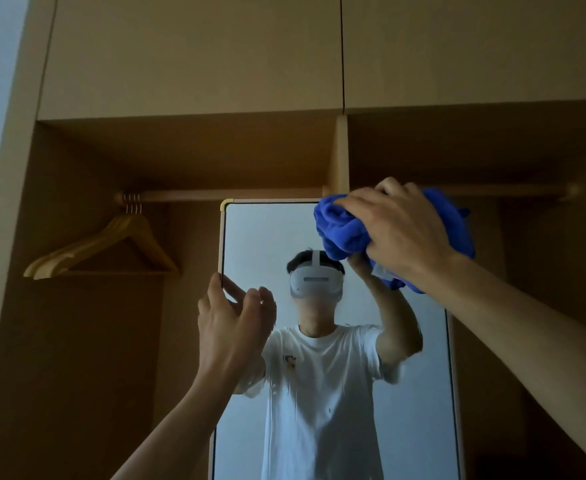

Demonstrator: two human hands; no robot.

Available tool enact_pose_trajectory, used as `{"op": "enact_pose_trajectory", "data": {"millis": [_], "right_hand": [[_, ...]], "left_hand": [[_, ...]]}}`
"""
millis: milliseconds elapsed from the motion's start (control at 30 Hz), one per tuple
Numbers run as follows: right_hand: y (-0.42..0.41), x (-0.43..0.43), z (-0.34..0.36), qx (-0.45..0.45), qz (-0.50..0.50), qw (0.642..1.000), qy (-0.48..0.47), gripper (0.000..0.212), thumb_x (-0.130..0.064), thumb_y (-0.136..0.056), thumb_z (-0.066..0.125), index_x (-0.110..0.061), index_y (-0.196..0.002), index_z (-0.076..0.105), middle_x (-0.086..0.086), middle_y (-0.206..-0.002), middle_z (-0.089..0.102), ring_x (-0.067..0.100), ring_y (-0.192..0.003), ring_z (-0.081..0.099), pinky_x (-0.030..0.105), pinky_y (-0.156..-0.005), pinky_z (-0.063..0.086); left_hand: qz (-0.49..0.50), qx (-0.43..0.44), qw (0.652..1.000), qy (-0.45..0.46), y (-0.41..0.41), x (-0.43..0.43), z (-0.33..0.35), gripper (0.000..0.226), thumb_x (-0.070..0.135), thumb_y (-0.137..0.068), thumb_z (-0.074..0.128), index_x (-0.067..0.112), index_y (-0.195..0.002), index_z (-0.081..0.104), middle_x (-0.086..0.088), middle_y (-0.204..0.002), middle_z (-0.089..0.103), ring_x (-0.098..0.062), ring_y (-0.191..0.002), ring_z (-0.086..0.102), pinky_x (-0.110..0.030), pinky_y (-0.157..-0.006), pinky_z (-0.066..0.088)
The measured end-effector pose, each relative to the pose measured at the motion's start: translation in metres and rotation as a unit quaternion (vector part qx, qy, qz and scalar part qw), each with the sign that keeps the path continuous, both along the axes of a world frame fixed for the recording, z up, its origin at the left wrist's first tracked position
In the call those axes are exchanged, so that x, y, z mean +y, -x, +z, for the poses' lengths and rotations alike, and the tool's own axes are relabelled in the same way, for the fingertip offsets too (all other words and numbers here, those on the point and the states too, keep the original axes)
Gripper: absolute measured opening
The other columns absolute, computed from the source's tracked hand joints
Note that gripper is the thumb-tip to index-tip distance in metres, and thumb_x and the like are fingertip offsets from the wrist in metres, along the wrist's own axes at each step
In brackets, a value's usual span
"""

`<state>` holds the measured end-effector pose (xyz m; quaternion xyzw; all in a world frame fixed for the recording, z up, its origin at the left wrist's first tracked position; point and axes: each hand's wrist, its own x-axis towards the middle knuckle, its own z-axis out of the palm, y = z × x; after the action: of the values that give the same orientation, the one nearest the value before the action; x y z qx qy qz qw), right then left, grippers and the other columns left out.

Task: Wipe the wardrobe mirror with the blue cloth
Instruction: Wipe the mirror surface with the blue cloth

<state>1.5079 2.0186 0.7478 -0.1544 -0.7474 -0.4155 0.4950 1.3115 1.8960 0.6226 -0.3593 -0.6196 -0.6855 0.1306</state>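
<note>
Head camera looks up at my two hands. My right hand clutches a bunched bright blue fleecy cloth, fingers curled over the wad, pressing it against the upper right of the tall wardrobe mirror with a thin pale frame. The cloth and hand cover the mirror's top right corner, so I cannot see that edge. My left hand holds the mirror's left edge, thumb at the frame and curled fingers in front of the glass; how firmly it clamps I cannot tell.

Streaks and drips cloud the lower glass, and the bottom of the mirror is cut off by the picture's edge. In the reflection a person in a white T-shirt wears a white headset.

Just above the mirror's top edge runs a wooden hanging rail. Well left of the frame, a cluster of wooden coat hangers hangs from it inside the dim tan wooden wardrobe, leaving bare back panel between hangers and mirror.
</note>
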Motion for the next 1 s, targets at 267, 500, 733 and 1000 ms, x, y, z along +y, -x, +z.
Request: {"op": "enact_pose_trajectory", "data": {"millis": [267,500,733,1000], "right_hand": [[0.0,0.006,-0.052,-0.077,0.022,0.997,0.013,0.039,-0.02,-0.078,0.068,-0.025,-0.116,0.062,-0.008,-0.11,0.064,0.023,-0.098,0.052,0.041,-0.082,0.043],[0.0,0.01,-0.068,-0.088,0.039,0.995,0.015,0.038,-0.019,-0.079,0.066,-0.024,-0.116,0.065,-0.007,-0.111,0.066,0.023,-0.095,0.054,0.04,-0.082,0.042],[-0.005,0.012,-0.024,-0.003,0.008,1.0,0.002,0.051,-0.017,-0.08,0.065,-0.024,-0.13,0.055,-0.005,-0.121,0.063,0.024,-0.101,0.05,0.038,-0.083,0.038],[-0.007,0.019,-0.009,0.018,0.022,1.0,0.009,0.05,-0.013,-0.077,0.067,-0.022,-0.125,0.057,-0.004,-0.116,0.066,0.026,-0.099,0.05,0.04,-0.082,0.039]], "left_hand": [[0.013,-0.004,1.0,-0.004,-0.001,0.006,-0.003,0.074,0.045,-0.101,0.053,0.029,-0.162,0.013,-0.004,-0.163,0.024,-0.032,-0.146,0.034,-0.06,-0.113,0.04],[0.025,-0.006,1.0,0.002,-0.006,0.005,0.0,0.074,0.044,-0.101,0.054,0.026,-0.162,0.014,-0.006,-0.164,0.023,-0.034,-0.147,0.032,-0.061,-0.113,0.04],[0.045,0.005,0.999,0.008,-0.007,0.006,-0.001,0.074,0.043,-0.102,0.053,0.025,-0.162,0.013,-0.007,-0.165,0.022,-0.033,-0.149,0.031,-0.059,-0.115,0.038],[0.053,0.003,0.999,-0.001,-0.004,0.011,-0.002,0.073,0.044,-0.102,0.053,0.027,-0.162,0.014,-0.007,-0.165,0.022,-0.033,-0.147,0.033,-0.058,-0.113,0.04]]}}
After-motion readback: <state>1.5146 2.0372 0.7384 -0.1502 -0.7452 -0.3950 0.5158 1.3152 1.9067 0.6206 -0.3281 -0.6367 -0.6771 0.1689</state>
